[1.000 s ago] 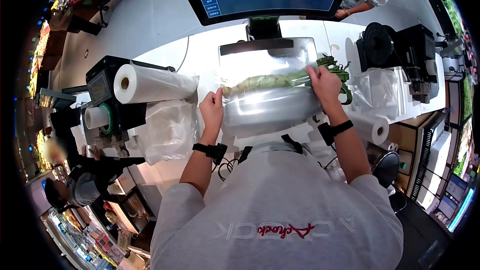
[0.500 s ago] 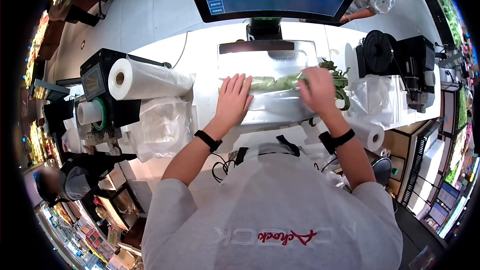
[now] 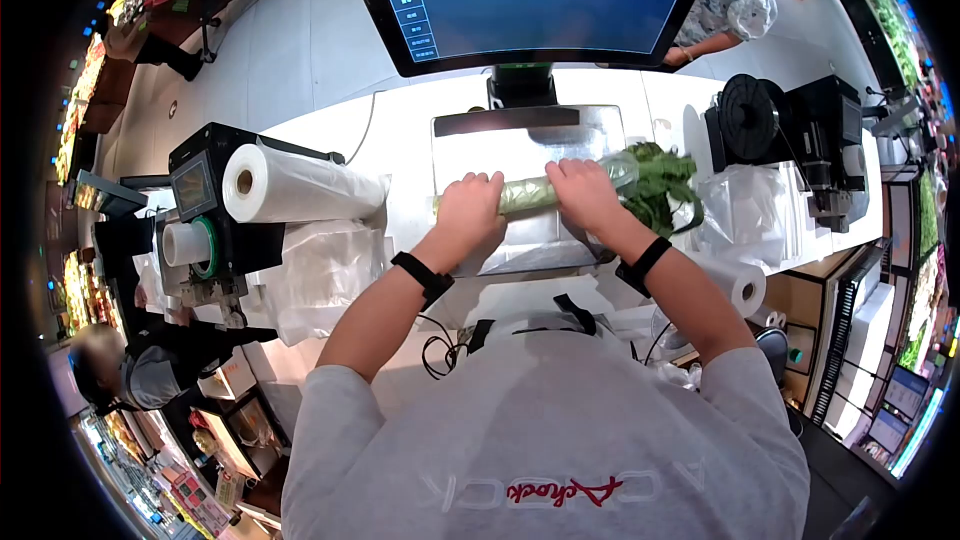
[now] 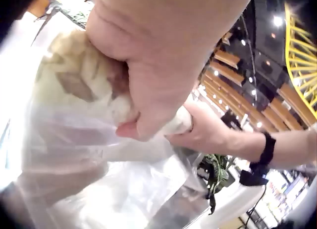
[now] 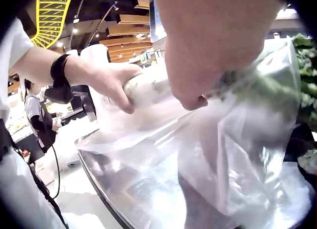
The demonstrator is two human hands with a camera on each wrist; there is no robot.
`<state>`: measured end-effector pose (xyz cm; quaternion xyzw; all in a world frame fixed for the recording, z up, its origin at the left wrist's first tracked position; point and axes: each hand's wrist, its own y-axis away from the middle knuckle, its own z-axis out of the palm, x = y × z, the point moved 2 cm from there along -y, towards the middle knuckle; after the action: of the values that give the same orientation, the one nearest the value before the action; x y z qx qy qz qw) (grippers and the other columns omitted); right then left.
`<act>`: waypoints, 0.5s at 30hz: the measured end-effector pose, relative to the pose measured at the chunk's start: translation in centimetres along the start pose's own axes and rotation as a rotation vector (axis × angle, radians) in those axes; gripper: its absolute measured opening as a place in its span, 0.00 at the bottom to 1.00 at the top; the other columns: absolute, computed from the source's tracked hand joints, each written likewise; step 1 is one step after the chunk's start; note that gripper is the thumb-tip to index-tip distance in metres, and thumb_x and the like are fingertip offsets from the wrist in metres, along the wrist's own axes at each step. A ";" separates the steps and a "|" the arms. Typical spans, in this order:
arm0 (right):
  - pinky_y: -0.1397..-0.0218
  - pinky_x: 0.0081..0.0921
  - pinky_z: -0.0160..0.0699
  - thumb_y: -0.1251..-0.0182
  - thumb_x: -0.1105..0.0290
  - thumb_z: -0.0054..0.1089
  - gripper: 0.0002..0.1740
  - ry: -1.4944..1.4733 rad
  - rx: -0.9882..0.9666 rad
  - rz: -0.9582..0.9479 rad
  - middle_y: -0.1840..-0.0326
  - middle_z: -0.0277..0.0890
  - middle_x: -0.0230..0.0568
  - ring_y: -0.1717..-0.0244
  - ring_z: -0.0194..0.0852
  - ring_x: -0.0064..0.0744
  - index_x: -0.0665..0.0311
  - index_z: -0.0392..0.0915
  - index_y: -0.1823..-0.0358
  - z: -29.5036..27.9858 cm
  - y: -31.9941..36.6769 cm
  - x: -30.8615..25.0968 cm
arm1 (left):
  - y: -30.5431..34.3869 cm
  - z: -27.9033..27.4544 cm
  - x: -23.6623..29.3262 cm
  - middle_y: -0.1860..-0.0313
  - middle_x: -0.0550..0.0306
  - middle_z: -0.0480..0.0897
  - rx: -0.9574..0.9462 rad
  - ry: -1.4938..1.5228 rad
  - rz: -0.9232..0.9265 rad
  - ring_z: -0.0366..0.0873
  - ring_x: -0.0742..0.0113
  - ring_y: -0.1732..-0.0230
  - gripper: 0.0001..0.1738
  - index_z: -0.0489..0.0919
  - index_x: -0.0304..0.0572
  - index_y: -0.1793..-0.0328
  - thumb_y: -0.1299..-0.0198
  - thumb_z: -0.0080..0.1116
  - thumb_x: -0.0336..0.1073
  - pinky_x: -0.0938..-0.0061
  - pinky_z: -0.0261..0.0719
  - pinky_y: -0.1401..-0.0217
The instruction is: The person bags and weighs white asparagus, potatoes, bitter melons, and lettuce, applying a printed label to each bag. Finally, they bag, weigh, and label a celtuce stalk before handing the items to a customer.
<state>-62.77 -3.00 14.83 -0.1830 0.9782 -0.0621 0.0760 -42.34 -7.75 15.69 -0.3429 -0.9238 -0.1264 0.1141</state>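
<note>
A long, pale green vegetable stem [image 3: 525, 196], probably celtuce, lies across a shiny metal scale plate [image 3: 595, 128] inside a clear plastic bag [image 5: 233, 164]. Its dark leaves [image 3: 665, 190] stick out to the right. My left hand [image 3: 470, 208] grips the wrapped stem near its bare end, fingers over the top. Around the middle of the stem curls my right hand [image 3: 583, 195], close to the left one. In the left wrist view, the pale, brown-marked stem end [image 4: 74, 75] shows through the film. Loose film hangs below both hands in the wrist views.
A monitor [image 3: 540, 10] stands behind the plate. To the left are a roll of plastic bags [image 3: 300, 185], a label printer [image 3: 195, 180] and flat bags [image 3: 330, 265]. More bags [image 3: 745, 205] and a black machine with a reel [image 3: 750, 115] are at right. One person [image 3: 730, 10] stands across the counter.
The hands first held the film at both sides, then lay on the wrapped stem, and now grip it closer together. The leaves show more fully at right, and the monitor shows new panels.
</note>
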 end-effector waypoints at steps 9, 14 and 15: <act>0.60 0.46 0.78 0.49 0.69 0.61 0.12 -0.030 -0.154 0.030 0.70 0.79 0.44 0.65 0.82 0.50 0.60 0.76 0.62 -6.3 -0.6 1.8 | 1.3 -4.1 1.8 0.65 0.45 0.83 0.004 -0.011 0.014 0.83 0.46 0.59 0.23 0.76 0.38 0.55 0.57 0.68 0.40 0.57 0.81 0.56; 0.59 0.47 0.79 0.49 0.67 0.63 0.13 -0.064 -0.271 0.039 0.68 0.81 0.47 0.63 0.83 0.52 0.62 0.78 0.61 -9.2 0.2 1.7 | 3.1 -5.5 4.1 0.68 0.48 0.83 0.057 -0.079 0.014 0.84 0.50 0.63 0.21 0.75 0.40 0.57 0.56 0.68 0.39 0.58 0.81 0.60; 0.59 0.46 0.79 0.48 0.68 0.63 0.13 -0.039 -0.210 0.006 0.68 0.81 0.47 0.63 0.83 0.51 0.62 0.78 0.61 -9.4 0.7 1.3 | 3.2 -6.6 4.6 0.66 0.47 0.84 -0.070 0.019 -0.007 0.84 0.49 0.61 0.22 0.76 0.39 0.56 0.57 0.69 0.39 0.58 0.81 0.58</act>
<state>-65.81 -1.90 23.79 -0.1883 0.9782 0.0446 0.0755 -42.81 -4.66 23.76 -0.3424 -0.9188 -0.1624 0.1106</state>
